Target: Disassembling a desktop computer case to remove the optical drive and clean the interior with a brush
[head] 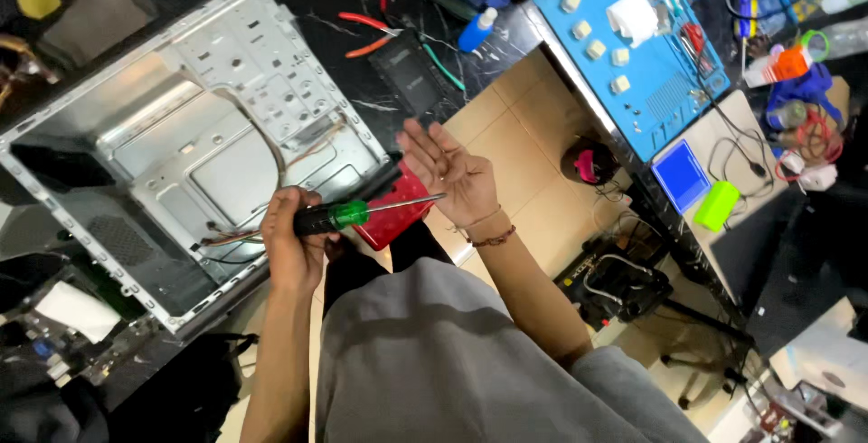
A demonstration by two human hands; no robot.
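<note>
Grey cloth of the person's shirt [470, 362] fills the nearest part of the view, with both forearms reaching away from it over the edge of the dark table [344, 9]. The left hand [291, 240] is closed in a full fist around the black and green handle of a screwdriver [348, 215]. The tool lies nearly level, and its bare metal shaft runs across toward the right hand [449, 167]. That hand is spread wide, palm up and fingers loosely curled; the shaft's tip ends at or just short of the heel of the palm, and whether anything small lies in the palm cannot be told. A red box [396, 212] sits just beyond the shaft, between the two hands, at the table's edge.

Judged from this pose, the step in hand is a pause between fastenings, the driver lifted clear of the work. Any further move would call for turning the tip back toward the open metal computer case [190, 136], which lies on its side just beyond the left hand, its loose wires [237, 238] trailing out near that fist.

Farther off lie red-handled pliers [371, 32] and a small black panel [410, 72]. A blue work mat [633, 54] at the far right carries a white roll and small pale blocks.
</note>
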